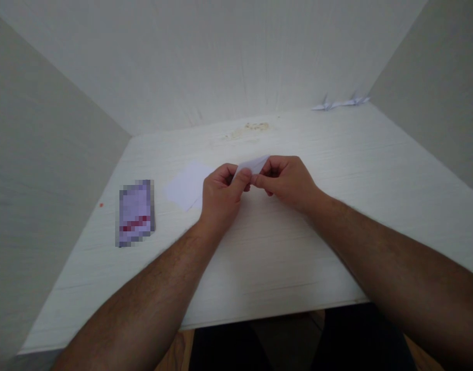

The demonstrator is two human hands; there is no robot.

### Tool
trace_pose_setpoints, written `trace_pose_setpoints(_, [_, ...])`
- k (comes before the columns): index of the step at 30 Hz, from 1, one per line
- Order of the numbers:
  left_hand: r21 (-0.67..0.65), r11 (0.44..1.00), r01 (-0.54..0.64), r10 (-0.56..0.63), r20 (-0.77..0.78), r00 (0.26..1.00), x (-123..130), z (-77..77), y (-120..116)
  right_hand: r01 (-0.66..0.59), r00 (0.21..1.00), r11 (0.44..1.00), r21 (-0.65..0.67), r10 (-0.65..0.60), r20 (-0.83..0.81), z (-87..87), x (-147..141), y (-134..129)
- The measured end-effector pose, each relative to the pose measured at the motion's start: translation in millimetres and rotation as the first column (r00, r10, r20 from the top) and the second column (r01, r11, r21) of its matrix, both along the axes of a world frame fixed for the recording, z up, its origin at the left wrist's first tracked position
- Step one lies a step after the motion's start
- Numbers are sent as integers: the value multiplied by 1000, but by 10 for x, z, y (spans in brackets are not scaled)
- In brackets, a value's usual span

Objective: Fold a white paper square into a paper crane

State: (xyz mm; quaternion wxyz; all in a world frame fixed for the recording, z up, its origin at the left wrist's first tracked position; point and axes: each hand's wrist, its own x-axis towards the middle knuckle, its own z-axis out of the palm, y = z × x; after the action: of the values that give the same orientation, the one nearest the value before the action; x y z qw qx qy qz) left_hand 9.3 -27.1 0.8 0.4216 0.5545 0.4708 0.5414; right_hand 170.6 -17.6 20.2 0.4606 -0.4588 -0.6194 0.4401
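Between my two hands, above the middle of the white table, is a small folded piece of white paper (252, 165). My left hand (225, 191) pinches its left side, with the thumb lying on top. My right hand (286, 179) grips the right end between thumb and curled fingers. The hands nearly touch at the thumbs. Parts of the paper are hidden behind the fingers. Just left of my left hand, several loose sheets of white paper (186, 184) lie flat, partly covered by that hand.
A blurred-out rectangular object, perhaps a phone (135, 214), lies on the table (267, 268) at the left. Folded white paper figures (340, 104) stand along the back right edge. Walls enclose the back and both sides. A small orange dot (101, 205) marks the left edge.
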Motion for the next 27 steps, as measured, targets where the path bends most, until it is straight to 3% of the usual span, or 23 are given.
trace_pose_setpoints(6, [6,1000,-16,16,-36,999,4,18,-19,1,1000,1000,19,0,-25,12,-12,-15])
trace_pose_setpoints(13, [-25,999,-22,20,-56,998,-16,-20,0,113,990,993,40,-109,-85,34,-22,-6])
trace_pose_setpoints(27, [-25,1000,-18,16,-89,996,-36,-39,4,136,964,991,-1,-133,-231,9,-11,30])
